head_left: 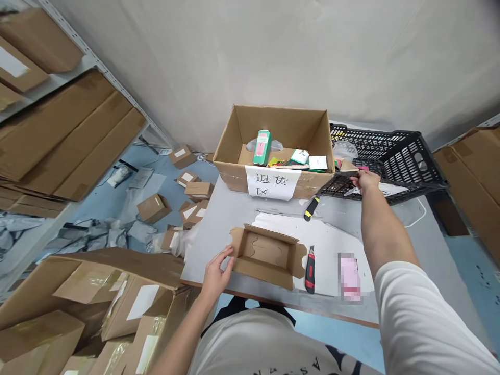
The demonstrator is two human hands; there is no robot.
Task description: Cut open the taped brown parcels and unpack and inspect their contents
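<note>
My left hand (216, 273) rests against the left end of a small open cardboard box (269, 252), fingers stretched out and thumb apart. The box's flaps are folded out and its inside is bare. My right hand (367, 181) reaches over the front edge of a black plastic crate (398, 156), closed in a pinch on a small tan-and-dark flat-sided item (347, 166) whose kind I cannot make out. Right of the small box lies a red-and-black box cutter (310, 271). Further right is a pink blurred object (350, 277).
A larger open carton (232, 172) with a paper sign stands behind, holding a green box (262, 147) and other packets. A yellow-and-black box cutter (311, 209) lies before it. At lower left is a big carton (117, 255) of parcels; shelves and scattered boxes (154, 208) are leftward.
</note>
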